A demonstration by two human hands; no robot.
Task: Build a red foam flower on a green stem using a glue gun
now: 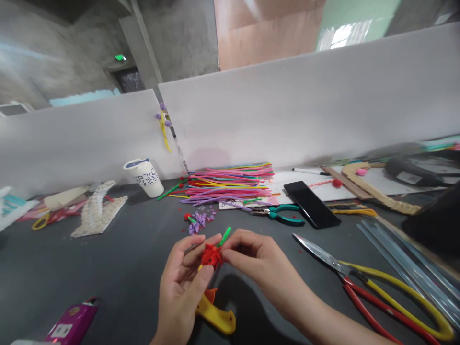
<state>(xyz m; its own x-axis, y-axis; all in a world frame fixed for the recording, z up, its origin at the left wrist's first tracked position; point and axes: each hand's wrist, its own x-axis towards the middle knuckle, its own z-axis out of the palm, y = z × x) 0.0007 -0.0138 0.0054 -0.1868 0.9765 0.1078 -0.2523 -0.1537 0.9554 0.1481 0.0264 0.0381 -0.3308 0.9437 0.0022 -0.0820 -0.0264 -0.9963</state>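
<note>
My left hand (183, 282) and my right hand (257, 263) meet over the dark table (108, 268), both pinched on a small red pipe-cleaner flower (211, 256). A green stem (225, 235) sticks up from the flower between my fingertips. My left thumb and fingers wrap its left side, and my right fingers press its right side. Just under my left hand lies a yellow-handled tool (216, 315), partly hidden by the palm.
A pile of coloured pipe cleaners (230, 187) lies behind, with purple scraps (200, 220), green pliers (282, 214), a black phone (311, 203), and a paper cup (145, 177). Big scissors (362, 282) lie at right, a pink lighter (72, 323) at front left. White partitions (287, 110) close the back.
</note>
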